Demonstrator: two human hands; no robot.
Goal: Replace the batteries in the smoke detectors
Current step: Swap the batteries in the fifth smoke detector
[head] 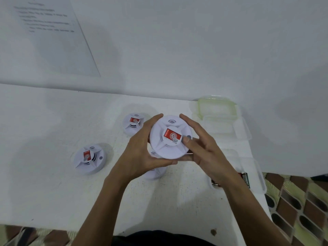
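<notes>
I hold a round white smoke detector with a red label above the white table. My left hand grips its left side and underside. My right hand grips the right side, thumb on its top face. Three more white detectors stand on the table: one at the left, one at the back, one mostly hidden under my hands. Dark batteries lie in a clear container at the right, partly hidden by my right forearm.
A clear plastic container and a clear lid with a green seal lie at the table's right. A printed sheet hangs on the white wall behind. The table's right edge drops to a patterned floor.
</notes>
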